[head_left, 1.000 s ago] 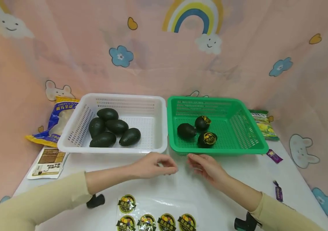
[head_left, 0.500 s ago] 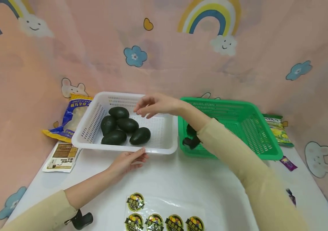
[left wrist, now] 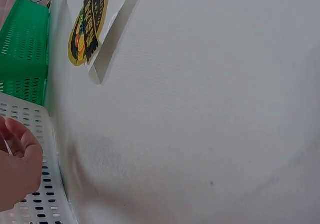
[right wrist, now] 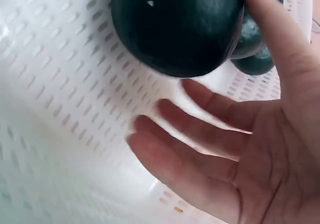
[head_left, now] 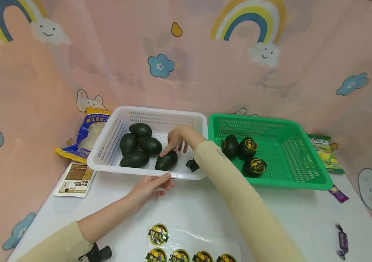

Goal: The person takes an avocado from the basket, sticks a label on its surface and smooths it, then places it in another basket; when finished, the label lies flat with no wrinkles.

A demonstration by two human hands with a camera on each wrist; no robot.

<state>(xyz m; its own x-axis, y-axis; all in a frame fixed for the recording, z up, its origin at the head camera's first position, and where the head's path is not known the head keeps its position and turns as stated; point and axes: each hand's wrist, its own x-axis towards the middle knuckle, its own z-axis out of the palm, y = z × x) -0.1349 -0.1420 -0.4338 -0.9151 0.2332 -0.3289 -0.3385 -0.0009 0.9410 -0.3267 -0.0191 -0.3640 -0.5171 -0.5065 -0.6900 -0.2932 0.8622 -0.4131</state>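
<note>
Your right hand had dropped into the white slotted plastic basket, fingers loose, touching the nearest dark green avocado; your left hand, open, steadied its front rim.

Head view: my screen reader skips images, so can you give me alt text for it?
A person's right hand reaches into a white basket and touches one of five dark avocados, while the left hand touches the basket's front rim. Beside it, a green basket holds three stickered avocados.
</note>
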